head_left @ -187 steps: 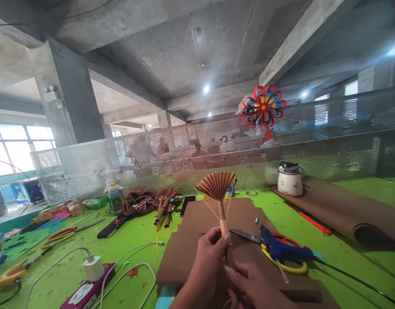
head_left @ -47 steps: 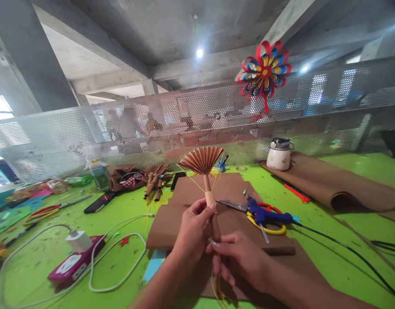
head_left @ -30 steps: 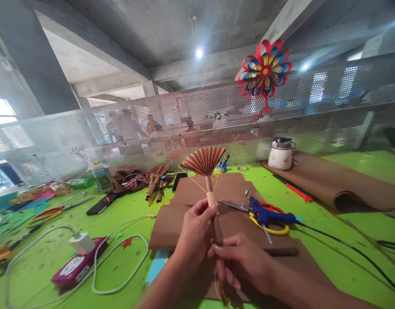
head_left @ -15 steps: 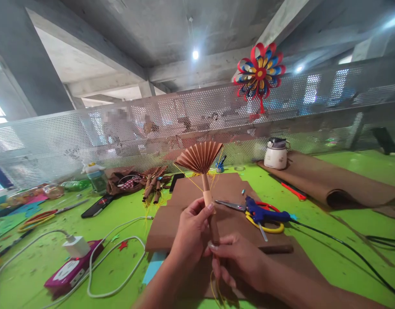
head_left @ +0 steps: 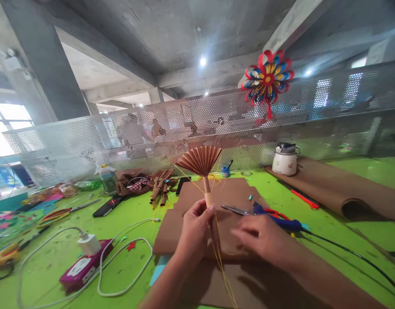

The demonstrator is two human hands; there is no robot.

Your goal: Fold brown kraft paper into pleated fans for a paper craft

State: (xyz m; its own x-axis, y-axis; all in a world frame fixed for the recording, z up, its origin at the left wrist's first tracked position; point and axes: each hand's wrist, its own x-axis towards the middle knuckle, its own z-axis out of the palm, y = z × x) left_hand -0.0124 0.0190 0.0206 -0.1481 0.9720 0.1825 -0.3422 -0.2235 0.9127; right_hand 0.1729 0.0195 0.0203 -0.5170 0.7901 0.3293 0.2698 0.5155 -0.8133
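My left hand [head_left: 197, 225] grips the rolled brown paper handle [head_left: 208, 193] of a small pleated paper fan [head_left: 200, 161], which stands upright with its folds spread at the top. Thin yellow threads [head_left: 220, 259] run from the fan and hang below the handle. To the right, my right hand [head_left: 262, 240] is in the air over the brown paper sheets, slightly blurred, with loosely bent fingers apart and nothing visible in them. Just beyond it lie a blue glue gun [head_left: 286, 224] and scissors [head_left: 238, 210], both partly covered by this hand.
Brown paper sheets [head_left: 171, 227] lie on the green table [head_left: 129, 249]. At left are a purple power strip [head_left: 84, 266], white cable and phone [head_left: 107, 206]. Several rolled paper handles [head_left: 162, 189] lie farther back. A white jar [head_left: 284, 161] stands on rolled brown paper [head_left: 329, 184].
My right hand has let go of the lower handle and threads and moved right toward the glue gun. The threads now hang loose. My left hand still holds the fan.
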